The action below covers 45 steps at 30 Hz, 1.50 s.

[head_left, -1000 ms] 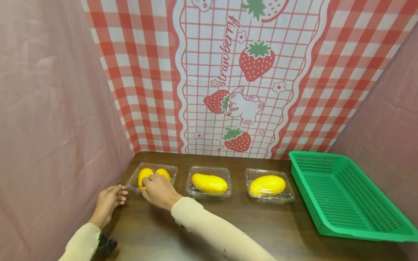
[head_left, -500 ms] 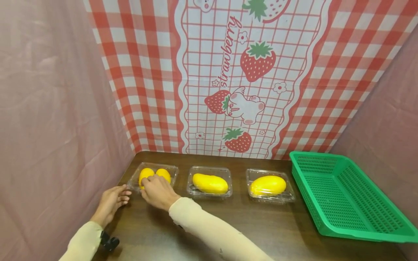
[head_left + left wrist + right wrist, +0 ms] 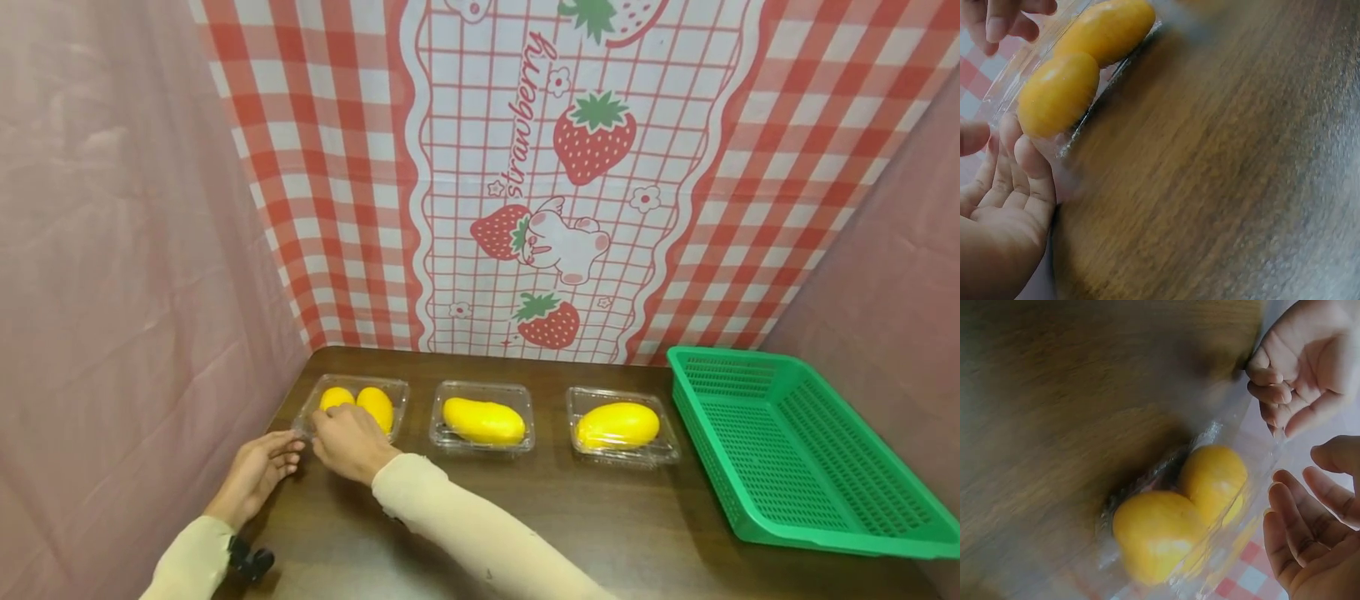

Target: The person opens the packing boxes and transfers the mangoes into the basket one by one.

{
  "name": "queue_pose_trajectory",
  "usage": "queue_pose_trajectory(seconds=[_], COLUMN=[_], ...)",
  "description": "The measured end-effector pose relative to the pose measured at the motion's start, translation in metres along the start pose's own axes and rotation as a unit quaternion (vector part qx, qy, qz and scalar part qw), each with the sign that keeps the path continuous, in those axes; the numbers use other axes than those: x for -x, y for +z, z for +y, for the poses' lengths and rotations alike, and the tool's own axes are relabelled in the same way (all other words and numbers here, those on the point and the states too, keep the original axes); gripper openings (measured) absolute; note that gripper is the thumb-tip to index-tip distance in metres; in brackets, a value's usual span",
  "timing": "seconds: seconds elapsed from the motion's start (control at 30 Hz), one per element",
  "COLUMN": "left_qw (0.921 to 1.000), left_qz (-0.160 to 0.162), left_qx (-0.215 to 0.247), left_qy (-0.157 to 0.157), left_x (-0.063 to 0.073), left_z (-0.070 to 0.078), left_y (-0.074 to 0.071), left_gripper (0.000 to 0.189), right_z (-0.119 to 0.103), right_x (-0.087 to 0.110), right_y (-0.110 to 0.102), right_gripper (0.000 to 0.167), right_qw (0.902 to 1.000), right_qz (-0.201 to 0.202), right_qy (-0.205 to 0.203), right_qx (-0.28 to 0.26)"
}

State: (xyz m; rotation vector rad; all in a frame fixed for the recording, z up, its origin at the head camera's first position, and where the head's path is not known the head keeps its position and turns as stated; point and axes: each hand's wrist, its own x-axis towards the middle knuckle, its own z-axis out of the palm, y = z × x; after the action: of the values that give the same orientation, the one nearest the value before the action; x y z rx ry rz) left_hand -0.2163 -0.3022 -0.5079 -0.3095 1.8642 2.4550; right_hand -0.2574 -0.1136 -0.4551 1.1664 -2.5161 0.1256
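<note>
Closest are two pale yellow sleeves, with a small black thing by the left wrist. The brown table lies under the arms. On the right, a big green basket full of little holes reaches toward the back.

Next I see the left hand. Its thumb and a finger come together and pinch the near left corner of the first clear box. The right hand is just beside it, at the near side of the same box. Its fingers are loose and wide, with the thumb apart. The fingertips are close to the clear plastic, but I cannot tell if they touch it.

The first box is at the left end of the table. Two yellow fruits lie in it, and the right hand hides a bit of them. The middle box holds one long yellow fruit. The third box, between the middle box and the basket, holds one fat yellow fruit.

Behind hangs a red and white cloth with strawberries on it. Pink cloths hang on both sides.
</note>
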Motion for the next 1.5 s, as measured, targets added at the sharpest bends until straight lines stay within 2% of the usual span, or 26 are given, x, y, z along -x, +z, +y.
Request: queue_pose_trajectory(seconds=[0.13,0.33,0.67,1.0,1.2,1.33,1.5], left_qw=[0.9999,0.9996,0.999,0.9985,0.9993,0.9994,0.9988], left_qz=[-0.003,-0.01,-0.009,-0.002,0.022,0.032,0.042], left_qx=[-0.012,-0.025,-0.04,-0.053,-0.029,-0.014,-0.02], left_qy=[0.006,0.012,0.014,0.013,0.008,0.007,0.013], left_x=[-0.001,-0.001,0.0,0.002,0.003,0.002,0.001], left_z=[0.001,0.001,0.002,0.0,-0.003,-0.004,-0.003], left_y=[-0.003,-0.005,-0.007,-0.007,-0.003,0.001,0.005], left_gripper=[0.024,0.026,0.031,0.023,0.029,0.032,0.032], right_z=[-0.008,-0.018,-0.025,-0.031,-0.034,-0.034,-0.033], right_x=[-0.008,-0.017,-0.021,-0.024,-0.026,-0.026,-0.025], right_y=[0.003,0.009,0.016,0.026,0.03,0.034,0.037], right_gripper=[0.01,0.01,0.011,0.008,0.013,0.01,0.014], right_qw=[1.0,0.999,0.991,0.989,0.9791,0.9725,0.9659], right_qz=[-0.006,-0.009,0.002,0.002,0.006,0.029,0.06], right_qy=[0.006,0.012,-0.038,-0.059,-0.107,-0.111,-0.119], right_qx=[0.004,0.043,0.128,0.135,0.173,0.202,0.222])
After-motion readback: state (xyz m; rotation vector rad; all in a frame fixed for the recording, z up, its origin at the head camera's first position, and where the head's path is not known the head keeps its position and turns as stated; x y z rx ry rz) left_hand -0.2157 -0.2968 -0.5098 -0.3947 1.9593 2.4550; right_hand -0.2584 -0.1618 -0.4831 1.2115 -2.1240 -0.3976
